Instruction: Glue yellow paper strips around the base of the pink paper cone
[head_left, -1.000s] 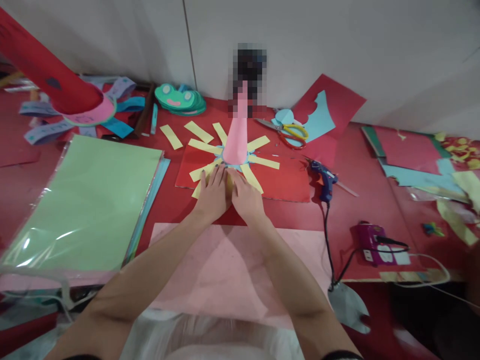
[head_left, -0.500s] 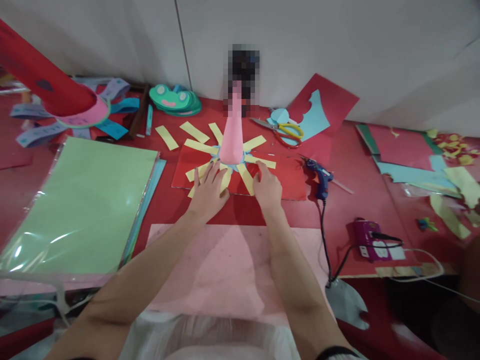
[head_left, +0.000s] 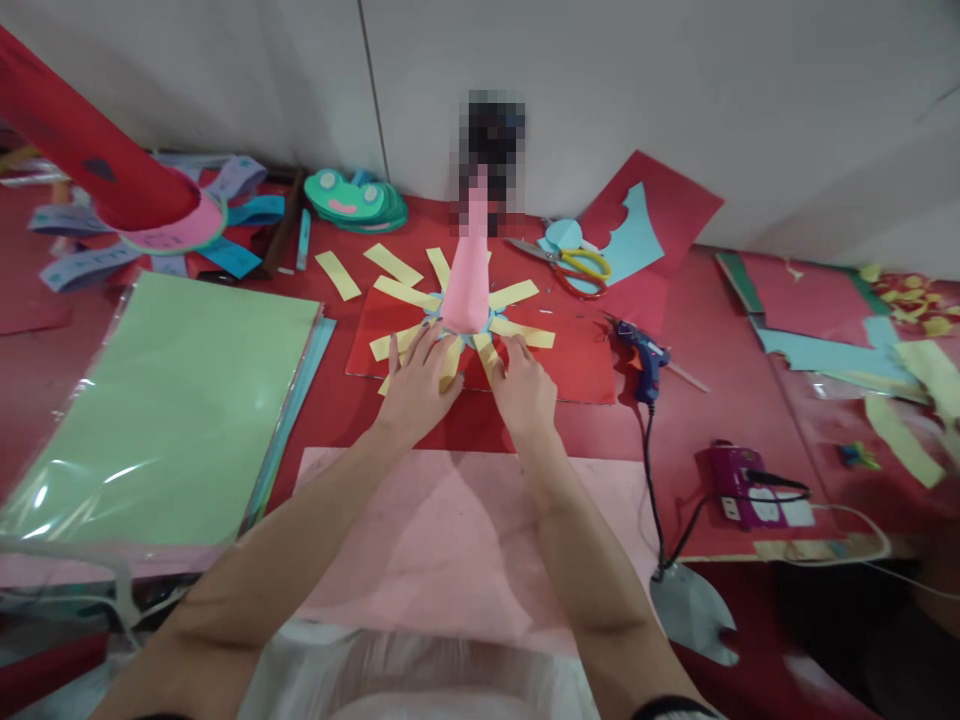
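Observation:
A pink paper cone [head_left: 468,285] stands on red sheets [head_left: 577,365], ringed at its base by a light blue piece with yellow strips [head_left: 514,294] spreading outward. My left hand [head_left: 420,380] lies with fingers spread over the strips at the lower left of the cone, its fingertips near the base. At the lower right my right hand [head_left: 523,385] rests on the strips, fingers bent but apart, the thumb beside one yellow strip. Neither hand has anything lifted in it.
Scissors [head_left: 585,264], a blue glue gun [head_left: 643,360] with its cord and a purple socket box [head_left: 739,485] are to the right. Wrapped green sheets [head_left: 172,400], frog cutouts [head_left: 349,200] and a red tube [head_left: 105,160] are to the left.
My right hand has shifted slightly left and down, its thumb now at the lower yellow strip. The cone's tip leans a little more to the right. My left hand has barely moved.

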